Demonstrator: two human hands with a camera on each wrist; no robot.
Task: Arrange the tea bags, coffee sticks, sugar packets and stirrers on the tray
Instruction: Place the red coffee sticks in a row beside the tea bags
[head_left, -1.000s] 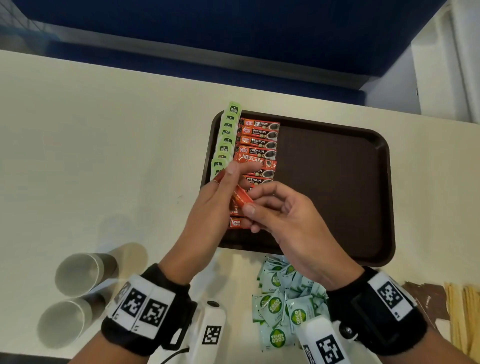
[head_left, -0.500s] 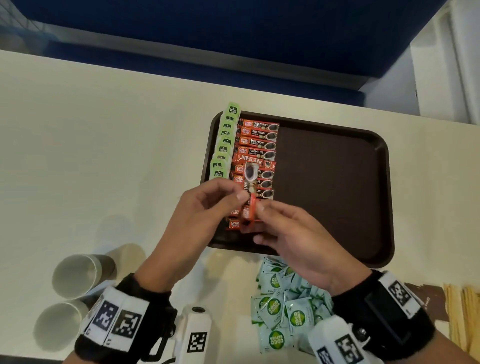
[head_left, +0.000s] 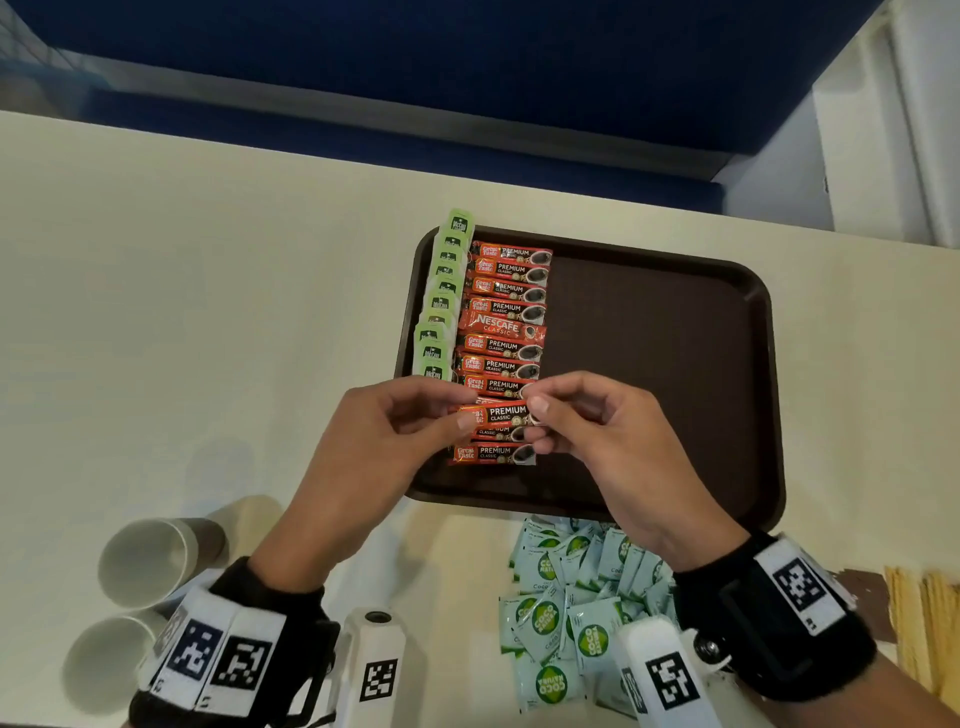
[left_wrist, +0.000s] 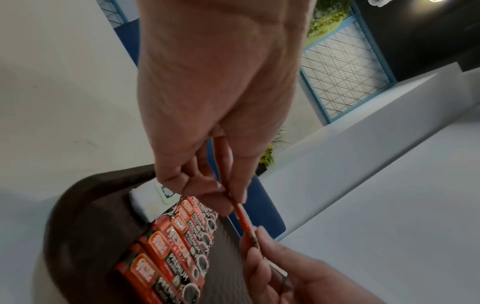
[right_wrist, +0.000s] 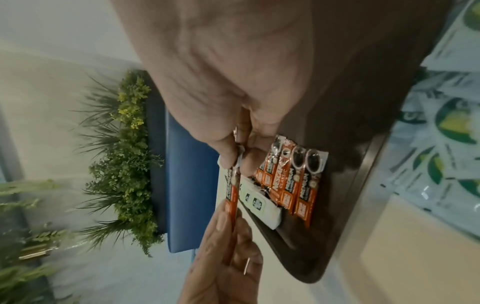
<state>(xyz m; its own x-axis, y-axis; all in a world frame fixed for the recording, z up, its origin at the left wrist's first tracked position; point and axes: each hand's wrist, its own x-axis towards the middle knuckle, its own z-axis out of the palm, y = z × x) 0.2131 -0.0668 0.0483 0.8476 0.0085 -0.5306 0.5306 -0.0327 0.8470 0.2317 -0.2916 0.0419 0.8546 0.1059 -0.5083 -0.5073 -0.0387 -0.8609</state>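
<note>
Red coffee stick (head_left: 501, 414) pinched endwise — tray (head_left: 675, 364) half bare.

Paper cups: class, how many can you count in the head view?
2. Both sit near-left on the table: one cup farther from the person, the other nearer. None appears hidden.
</note>
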